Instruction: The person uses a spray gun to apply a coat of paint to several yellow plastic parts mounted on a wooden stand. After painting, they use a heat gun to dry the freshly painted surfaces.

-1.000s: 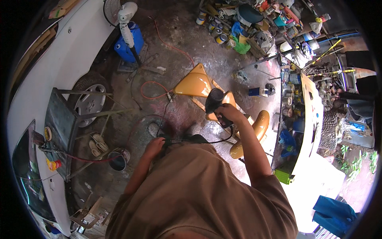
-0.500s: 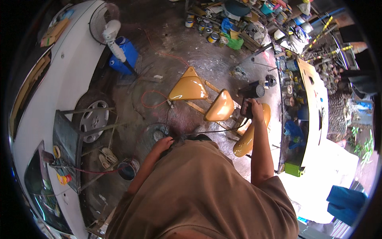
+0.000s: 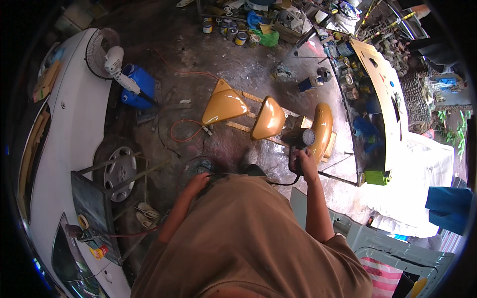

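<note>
My right hand (image 3: 306, 163) grips the handle of a black hair dryer (image 3: 292, 137), its round grey vent facing up. The dryer is held over the near end of a long curved glossy gold part (image 3: 323, 126), resembling a mudguard. To its left, a smaller gold side panel (image 3: 268, 119) and a larger triangular gold panel (image 3: 226, 105) lie on a wooden slatted frame (image 3: 238, 126). A dark cord (image 3: 283, 184) hangs from the dryer and passes behind my shirt. My left hand (image 3: 199, 182) is closed at my waist, with the cord seeming to run into it; its fingers are partly hidden.
A white car (image 3: 82, 99) stands along the left, beside a fan (image 3: 114, 62), a blue drum (image 3: 137, 85) and a metal stand (image 3: 94, 198). An orange hose (image 3: 186, 72) loops across the floor. Paint cans (image 3: 241, 38) line the back; a cluttered rack (image 3: 355, 129) stands right.
My right hand has moved the hair dryer nearer to me and slightly left, over the curved gold part. The view has shifted, showing a grey panel at the lower right.
</note>
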`<state>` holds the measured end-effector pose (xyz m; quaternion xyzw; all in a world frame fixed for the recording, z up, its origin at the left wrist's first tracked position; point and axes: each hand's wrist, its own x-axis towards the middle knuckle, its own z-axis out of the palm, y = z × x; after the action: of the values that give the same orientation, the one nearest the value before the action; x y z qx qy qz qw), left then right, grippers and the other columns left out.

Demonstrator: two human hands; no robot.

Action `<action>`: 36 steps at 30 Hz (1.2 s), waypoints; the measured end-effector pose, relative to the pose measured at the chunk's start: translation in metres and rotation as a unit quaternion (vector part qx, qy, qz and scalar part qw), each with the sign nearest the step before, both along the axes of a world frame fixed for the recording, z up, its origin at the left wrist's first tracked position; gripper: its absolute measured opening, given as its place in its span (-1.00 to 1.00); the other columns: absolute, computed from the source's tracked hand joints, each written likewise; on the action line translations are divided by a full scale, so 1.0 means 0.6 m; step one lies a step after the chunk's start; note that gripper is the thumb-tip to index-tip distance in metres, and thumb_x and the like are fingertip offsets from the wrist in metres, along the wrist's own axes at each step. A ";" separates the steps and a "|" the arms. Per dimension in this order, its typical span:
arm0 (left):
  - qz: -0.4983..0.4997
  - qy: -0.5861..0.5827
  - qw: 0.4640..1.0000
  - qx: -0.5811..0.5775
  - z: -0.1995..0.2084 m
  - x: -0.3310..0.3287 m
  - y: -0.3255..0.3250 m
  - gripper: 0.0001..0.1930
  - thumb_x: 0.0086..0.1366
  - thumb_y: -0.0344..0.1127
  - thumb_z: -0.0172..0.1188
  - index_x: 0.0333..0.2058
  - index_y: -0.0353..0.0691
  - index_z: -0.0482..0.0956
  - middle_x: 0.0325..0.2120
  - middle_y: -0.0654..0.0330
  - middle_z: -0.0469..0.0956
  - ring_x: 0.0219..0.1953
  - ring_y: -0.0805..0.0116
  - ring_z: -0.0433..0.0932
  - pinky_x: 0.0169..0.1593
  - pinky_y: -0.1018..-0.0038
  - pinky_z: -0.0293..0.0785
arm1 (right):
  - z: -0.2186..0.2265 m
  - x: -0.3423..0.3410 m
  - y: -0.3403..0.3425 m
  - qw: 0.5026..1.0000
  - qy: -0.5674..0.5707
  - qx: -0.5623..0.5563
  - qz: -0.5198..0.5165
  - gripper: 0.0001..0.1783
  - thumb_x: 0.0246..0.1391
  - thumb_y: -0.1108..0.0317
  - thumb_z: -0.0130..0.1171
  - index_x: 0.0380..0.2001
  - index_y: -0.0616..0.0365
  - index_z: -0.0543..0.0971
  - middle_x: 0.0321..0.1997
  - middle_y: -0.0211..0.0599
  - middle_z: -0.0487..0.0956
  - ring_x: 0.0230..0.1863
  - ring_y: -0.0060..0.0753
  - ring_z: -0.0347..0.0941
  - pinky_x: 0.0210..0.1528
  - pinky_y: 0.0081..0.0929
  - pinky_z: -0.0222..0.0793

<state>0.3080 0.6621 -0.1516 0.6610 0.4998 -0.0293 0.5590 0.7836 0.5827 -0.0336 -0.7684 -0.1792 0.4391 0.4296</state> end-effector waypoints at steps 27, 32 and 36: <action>0.101 0.010 0.992 0.080 0.012 -0.013 -0.070 -0.74 0.38 -0.24 0.09 -0.13 -0.30 0.57 -0.23 -0.17 0.59 -0.14 -0.18 0.57 -0.08 0.17 0.47 | -0.045 0.008 0.182 0.987 0.021 0.121 0.103 -0.79 0.20 0.30 0.11 -0.18 0.17 0.42 -0.52 -0.32 0.52 -0.62 -0.47 0.47 -0.54 -0.53 0.42; 0.136 0.060 0.988 0.048 0.067 -0.012 -0.082 -0.71 0.39 -0.24 0.07 -0.07 -0.31 0.57 -0.18 -0.16 0.60 -0.07 -0.16 0.57 -0.02 0.18 0.46 | -0.018 -0.021 0.195 0.983 0.105 0.051 0.143 -0.76 0.22 0.31 0.10 -0.12 0.19 0.42 -0.44 -0.26 0.58 -0.62 -0.45 0.48 -0.55 -0.50 0.43; 0.145 0.097 0.980 0.094 0.090 -0.014 -0.106 -0.68 0.41 -0.21 0.04 -0.02 -0.29 0.56 -0.16 -0.15 0.60 -0.06 -0.14 0.58 -0.01 0.18 0.46 | 0.054 -0.036 0.208 0.975 0.190 0.018 0.111 -0.77 0.20 0.29 0.10 -0.16 0.20 0.44 -0.45 -0.22 0.55 -0.61 -0.41 0.48 -0.55 -0.47 0.43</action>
<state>0.2999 0.5987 -0.0978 0.6249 0.6429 0.0347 0.4416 0.7618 0.7073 -0.0012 -0.6384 -0.1865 0.6183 0.4186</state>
